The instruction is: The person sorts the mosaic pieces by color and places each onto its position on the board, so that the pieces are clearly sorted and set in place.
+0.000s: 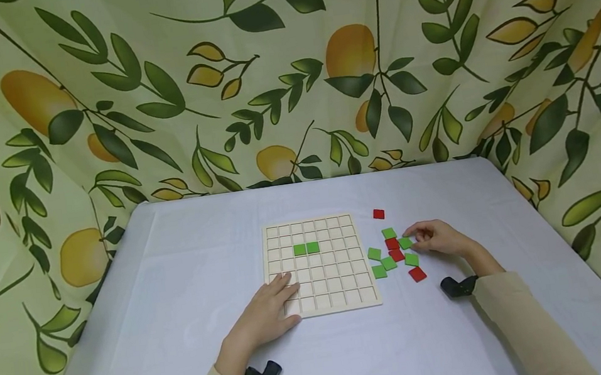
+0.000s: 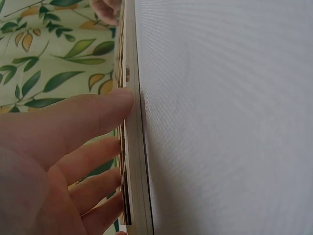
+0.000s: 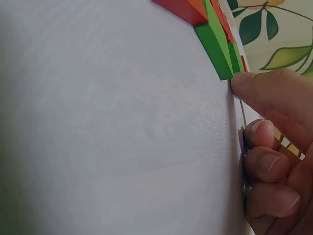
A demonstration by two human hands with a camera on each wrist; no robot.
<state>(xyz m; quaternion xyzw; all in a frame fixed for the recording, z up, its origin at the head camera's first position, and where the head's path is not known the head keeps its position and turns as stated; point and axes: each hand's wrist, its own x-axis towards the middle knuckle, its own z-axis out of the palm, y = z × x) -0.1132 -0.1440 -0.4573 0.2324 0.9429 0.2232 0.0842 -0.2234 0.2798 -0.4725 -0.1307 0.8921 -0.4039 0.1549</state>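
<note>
"So, how far along does this look?"

"Early, I'd judge. Two green tiles (image 1: 300, 249) sit side by side in squares of the gridded board (image 1: 342, 271), toward eleven o'clock from its middle. The other squares I can see are bare; a few hide under the left grip (image 1: 262, 313), so I can't vouch for those."

"And what's left over?"

"Ten tiles off the board, around three o'clock of it on the white tabletop (image 1: 200, 251). Six are green, counting the one in the fingers, and four are red tiles (image 1: 417, 274), the farthest of those up at two o'clock. No red is on the board where I can see, so if they all belong there, most of the laying remains."

"What are the person's hands doing?"

"The right grip (image 1: 441, 237), at three o'clock from the board, looks to be pinching a green tile (image 1: 404, 243) between thumb and forefinger, the other fingers curled. Whether that tile has left the cloth, I can't tell."

"The left?"

"Spread, resting over the board's near corner at eight o'clock, thumb against the near edge. It probably steadies the board."
</note>
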